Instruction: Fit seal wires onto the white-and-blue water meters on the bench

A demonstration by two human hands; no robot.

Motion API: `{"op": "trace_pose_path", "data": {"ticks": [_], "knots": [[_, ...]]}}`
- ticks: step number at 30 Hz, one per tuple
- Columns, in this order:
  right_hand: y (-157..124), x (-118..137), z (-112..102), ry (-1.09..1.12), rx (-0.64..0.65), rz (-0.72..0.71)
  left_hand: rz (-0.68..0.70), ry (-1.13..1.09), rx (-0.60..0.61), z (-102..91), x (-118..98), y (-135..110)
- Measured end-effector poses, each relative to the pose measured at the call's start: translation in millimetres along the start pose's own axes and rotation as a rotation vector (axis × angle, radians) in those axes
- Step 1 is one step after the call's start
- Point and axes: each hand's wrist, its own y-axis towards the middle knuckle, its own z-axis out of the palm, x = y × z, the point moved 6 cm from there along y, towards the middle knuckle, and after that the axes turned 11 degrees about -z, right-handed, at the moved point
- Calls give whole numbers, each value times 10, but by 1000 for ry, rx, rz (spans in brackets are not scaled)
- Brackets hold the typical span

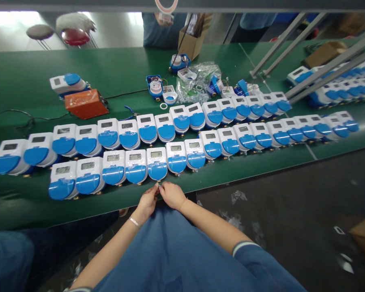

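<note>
Two long rows of white meters with blue flip covers lie on the green table (24, 77). My left hand (148, 201) and my right hand (172, 195) meet at the table's near edge, fingers pinched together on something tiny I cannot make out. Their fingertips sit just below the blue cover of one front-row meter (157, 163). A thin bracelet circles my left wrist.
An orange box (84, 104) with a meter behind it sits at back left. Open meter parts, white rings and a plastic bag (192, 83) lie mid-table; a cardboard box (191, 40) and a person in blue stand behind. Metal rails (328, 69) cross at right.
</note>
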Motion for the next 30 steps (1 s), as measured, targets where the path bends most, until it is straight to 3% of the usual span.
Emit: {"op": "trace_pose_path", "data": {"ticks": [3,7,9,11,15,17,19,26,30], "knots": [[-18,47,-8,-67,-62,-82,-7,-6,16,16,-8,18],[93,-110,157,401,44,197,22,35,57,31,-25,23],[131,-114,235,546,158,245,30,43,45,20,-28,23],[137,-99,208,465,185,196,24,38,30,14,-25,26],[45,-20,-17,84,-32,2,-13,-1,-10,9,-14,34],[7,52,-55,-39,-63,-110,-22,-17,-22,10,-14,37],[26,58,-41,-24,-48,-126,-14,-21,-14,22,-23,39],[191,-96,232,508,169,144,59,-2,44,55,-45,78],[90,-70,48,204,-20,19,19,-10,34,28,9,127]]}}
